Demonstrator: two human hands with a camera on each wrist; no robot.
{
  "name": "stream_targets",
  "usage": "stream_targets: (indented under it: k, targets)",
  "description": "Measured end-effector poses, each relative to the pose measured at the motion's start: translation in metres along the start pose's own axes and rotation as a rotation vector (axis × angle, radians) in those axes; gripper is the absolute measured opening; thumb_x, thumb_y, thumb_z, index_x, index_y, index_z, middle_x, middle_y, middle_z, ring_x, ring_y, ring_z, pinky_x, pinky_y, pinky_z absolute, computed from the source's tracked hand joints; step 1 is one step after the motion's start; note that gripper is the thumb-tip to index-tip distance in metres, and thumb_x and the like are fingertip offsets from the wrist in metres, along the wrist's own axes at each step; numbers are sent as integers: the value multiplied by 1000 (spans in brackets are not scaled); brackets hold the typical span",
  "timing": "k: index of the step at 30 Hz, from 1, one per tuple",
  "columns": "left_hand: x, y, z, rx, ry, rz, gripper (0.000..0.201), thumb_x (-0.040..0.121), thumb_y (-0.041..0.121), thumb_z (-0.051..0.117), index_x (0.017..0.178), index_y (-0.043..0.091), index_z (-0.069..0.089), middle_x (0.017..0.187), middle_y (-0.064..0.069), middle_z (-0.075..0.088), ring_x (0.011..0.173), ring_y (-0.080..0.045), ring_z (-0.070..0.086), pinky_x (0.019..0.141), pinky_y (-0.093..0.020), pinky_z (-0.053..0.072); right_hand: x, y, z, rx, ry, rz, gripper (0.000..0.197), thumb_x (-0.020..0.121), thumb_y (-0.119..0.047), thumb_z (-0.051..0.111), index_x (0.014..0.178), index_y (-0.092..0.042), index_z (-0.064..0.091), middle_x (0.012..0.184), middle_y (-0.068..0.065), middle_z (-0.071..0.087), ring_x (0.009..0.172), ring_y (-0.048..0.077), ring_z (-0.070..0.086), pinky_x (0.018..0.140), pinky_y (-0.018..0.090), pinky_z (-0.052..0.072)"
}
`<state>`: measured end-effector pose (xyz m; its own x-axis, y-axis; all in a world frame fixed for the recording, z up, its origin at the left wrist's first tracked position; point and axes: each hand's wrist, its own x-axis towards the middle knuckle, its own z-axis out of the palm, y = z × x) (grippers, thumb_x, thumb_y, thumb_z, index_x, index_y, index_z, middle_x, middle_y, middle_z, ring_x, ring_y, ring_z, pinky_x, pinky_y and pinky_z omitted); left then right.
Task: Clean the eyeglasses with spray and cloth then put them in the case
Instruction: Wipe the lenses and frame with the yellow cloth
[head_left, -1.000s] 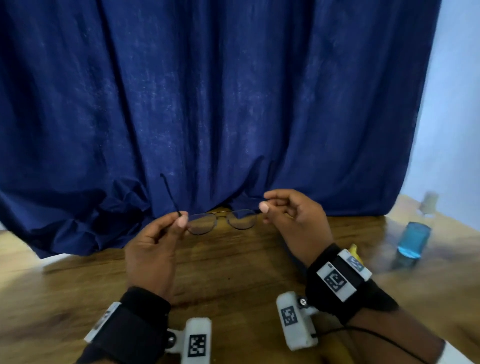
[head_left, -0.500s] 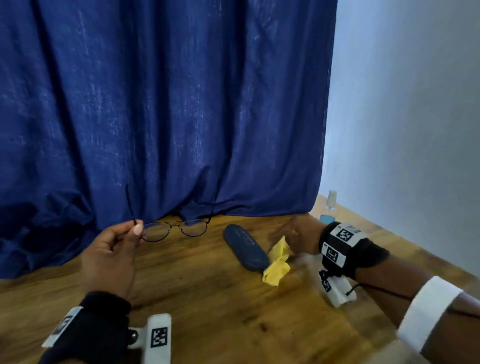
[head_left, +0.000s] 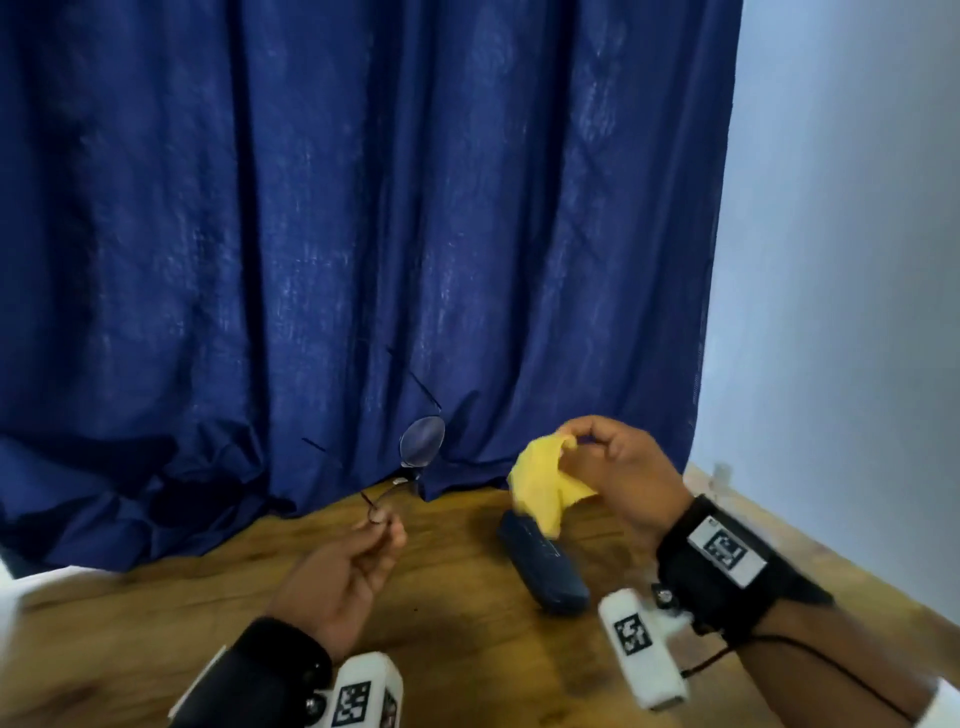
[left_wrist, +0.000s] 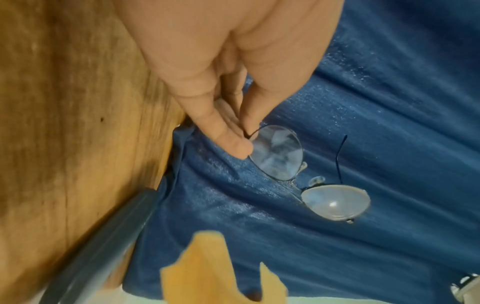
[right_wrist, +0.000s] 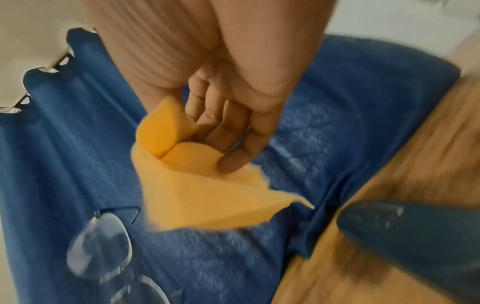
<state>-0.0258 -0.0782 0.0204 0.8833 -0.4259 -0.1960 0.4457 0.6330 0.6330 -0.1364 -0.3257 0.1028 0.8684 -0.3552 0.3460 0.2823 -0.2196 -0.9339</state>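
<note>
Two hands, one job: glasses up, cloth ready

Both hands are busy and raised above the table, well clear of the wood. The left hand pinches the glasses by the rim of one lens, thumb and fingertips closed on the wire edge. That leaves both lens faces bare, probably so the cloth can reach them. The frame hangs tilted in front of the curtain, temples unfolded, one lens above the other in the head view. The lenses look smeared or wet in the left wrist view, but I cannot tell which.

The right hand grips the cloth bunched between thumb and curled fingers, the loose end dangling over the case. The case lies shut on the table under that hand, close by for the last step.

The left wrist is bent up, palm turned inward, presenting the glasses. The right wrist is cocked back, knuckles up, near the glasses but not touching them. Wiping looks like the step in hand
</note>
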Motion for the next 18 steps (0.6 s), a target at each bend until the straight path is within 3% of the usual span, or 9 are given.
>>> stream_targets:
  k: [2, 4, 8, 11, 13, 15, 18]
  targets:
    - [-3, -2, 6, -18, -25, -65, 31, 95, -7, 52, 75, -6, 75, 75, -15, 75, 59, -18, 75, 56, -26, 64, 0, 16, 31, 58, -88, 52, 18, 89, 9, 65, 93, -7, 71, 70, 7, 73, 57, 11, 64, 56, 21, 52]
    - [-4, -5, 9, 0, -36, -82, 35, 93, -8, 53, 67, -8, 77, 71, -17, 76, 55, -19, 75, 56, -27, 63, 2, 33, 55, 38, -159, 68, 21, 91, 6, 65, 102, -9, 74, 74, 8, 74, 63, 12, 64, 63, 22, 52]
    - [1, -11, 7, 82, -7, -102, 15, 90, -4, 59, 92, -9, 73, 79, -20, 77, 60, -22, 75, 64, -32, 64, 5, 52, 82, 107, -213, 76, 22, 88, -1, 71, 107, -9, 77, 90, 8, 79, 81, 18, 73, 78, 27, 59]
    - [7, -18, 1, 213, -9, -106, 29, 74, 8, 68, 100, -2, 76, 95, -20, 78, 75, -26, 75, 83, -42, 60, 8, 63, 86, 56, -190, 2, 15, 89, -10, 72, 99, -17, 79, 97, 3, 80, 92, 18, 75, 83, 27, 59]
    - [8, -20, 0, 221, -16, -89, 28, 71, 8, 68, 96, -4, 77, 93, -20, 79, 71, -24, 76, 78, -40, 62, 10, 71, 85, 31, -157, -40, 13, 90, -10, 71, 95, -18, 80, 94, 0, 80, 87, 11, 74, 77, 22, 57]
    - [7, -20, 2, 247, -11, -42, 23, 75, 6, 69, 93, -7, 76, 86, -21, 79, 64, -20, 76, 65, -34, 65, 12, 80, 84, 47, -119, -46, 13, 91, -8, 70, 95, -15, 79, 91, 2, 80, 83, 11, 74, 73, 21, 56]
    - [7, -13, -4, 498, 27, 29, 30, 88, 27, 69, 96, -1, 75, 70, -10, 69, 55, -16, 64, 47, -29, 56, 15, 85, 77, 80, -108, -45, 13, 92, -9, 66, 98, -11, 78, 94, 4, 79, 87, 15, 75, 76, 25, 58]
